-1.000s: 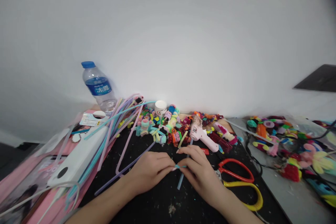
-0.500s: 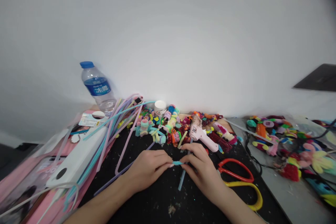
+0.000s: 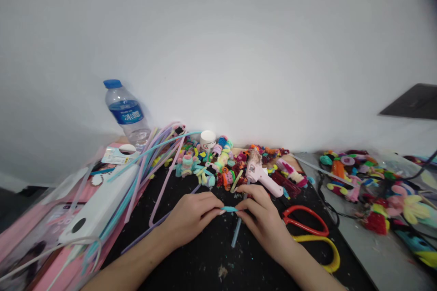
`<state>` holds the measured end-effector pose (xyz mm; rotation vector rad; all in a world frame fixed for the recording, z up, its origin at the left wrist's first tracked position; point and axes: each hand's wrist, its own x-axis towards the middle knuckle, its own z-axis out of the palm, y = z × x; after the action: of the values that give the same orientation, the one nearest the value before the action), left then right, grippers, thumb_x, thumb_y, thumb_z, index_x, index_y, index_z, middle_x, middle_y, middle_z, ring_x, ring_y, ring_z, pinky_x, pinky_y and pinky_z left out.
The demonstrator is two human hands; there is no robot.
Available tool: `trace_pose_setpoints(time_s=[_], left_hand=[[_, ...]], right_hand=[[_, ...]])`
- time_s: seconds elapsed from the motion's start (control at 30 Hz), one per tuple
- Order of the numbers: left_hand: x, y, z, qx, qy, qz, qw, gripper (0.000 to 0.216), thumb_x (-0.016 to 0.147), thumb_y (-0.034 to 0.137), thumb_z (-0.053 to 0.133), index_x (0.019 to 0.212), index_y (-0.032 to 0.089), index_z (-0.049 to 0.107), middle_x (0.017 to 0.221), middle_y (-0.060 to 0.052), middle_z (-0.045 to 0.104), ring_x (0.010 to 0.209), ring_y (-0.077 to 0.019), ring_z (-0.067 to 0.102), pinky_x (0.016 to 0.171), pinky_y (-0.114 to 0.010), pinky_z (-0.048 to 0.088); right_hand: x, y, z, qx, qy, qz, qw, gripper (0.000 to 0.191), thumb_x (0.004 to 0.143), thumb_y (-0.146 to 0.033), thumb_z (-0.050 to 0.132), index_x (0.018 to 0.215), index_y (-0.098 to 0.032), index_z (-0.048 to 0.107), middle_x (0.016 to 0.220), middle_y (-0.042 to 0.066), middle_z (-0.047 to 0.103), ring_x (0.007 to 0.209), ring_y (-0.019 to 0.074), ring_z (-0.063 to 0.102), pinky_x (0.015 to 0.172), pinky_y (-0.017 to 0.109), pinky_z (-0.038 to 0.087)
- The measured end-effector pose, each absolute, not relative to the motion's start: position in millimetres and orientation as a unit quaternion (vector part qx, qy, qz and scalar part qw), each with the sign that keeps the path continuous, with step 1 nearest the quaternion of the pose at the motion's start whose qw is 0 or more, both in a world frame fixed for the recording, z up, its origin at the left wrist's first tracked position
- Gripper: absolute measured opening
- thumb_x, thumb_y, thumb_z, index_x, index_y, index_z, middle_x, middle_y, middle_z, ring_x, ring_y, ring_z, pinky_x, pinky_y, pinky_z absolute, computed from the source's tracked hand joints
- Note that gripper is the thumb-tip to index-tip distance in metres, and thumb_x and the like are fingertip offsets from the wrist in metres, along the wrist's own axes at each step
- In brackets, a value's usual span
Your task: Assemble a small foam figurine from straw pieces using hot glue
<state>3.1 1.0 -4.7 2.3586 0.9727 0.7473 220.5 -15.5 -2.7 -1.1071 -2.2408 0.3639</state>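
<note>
A short piece of light blue pipe cleaner (image 3: 229,209) stretches between my two hands above the black mat (image 3: 191,263). The fingertips of my left hand (image 3: 193,216) pinch one end of it. At the other end, my right hand (image 3: 261,218) grips it between thumb and fingers. Below my right fingers lies a translucent glue stick (image 3: 236,233), its upper part running behind them. Just beyond that hand rests a pale pink glue gun (image 3: 264,177). Scissors with one red and one yellow handle (image 3: 334,254) lie to the right of my right hand.
Small colourful pipe-cleaner figures (image 3: 187,163) crowd the back of the mat, beside a white cup (image 3: 208,140). Long pipe cleaners (image 3: 136,191) and a white box-like object (image 3: 102,200) lie left. A water bottle (image 3: 126,111) leans on the wall. More figures (image 3: 377,218) and cables lie right.
My hands have shifted very slightly, and the light blue piece between them now looks straighter and more level. Both hands keep their pinch on it.
</note>
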Motion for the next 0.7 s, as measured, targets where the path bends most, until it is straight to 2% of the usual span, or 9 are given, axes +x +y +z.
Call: trace_pose_setpoints(time_s=[0.7], left_hand=[[0.0,3.3,-7.0,0.872,0.338,0.280,0.219,0.023,0.093,0.022,0.043,0.096,0.019,0.065,0.084,-0.002,0.067,0.076,-0.0126,0.062,0.069,-0.021,0.048]], right_hand=[[220.3,-14.2,-0.8,-0.421,-0.844,0.104,0.316,0.010,0.086,-0.016,0.052,0.083,-0.022,0.060,0.111,0.008,0.057,0.104,0.0224,0.053,0.084,0.038,0.049]])
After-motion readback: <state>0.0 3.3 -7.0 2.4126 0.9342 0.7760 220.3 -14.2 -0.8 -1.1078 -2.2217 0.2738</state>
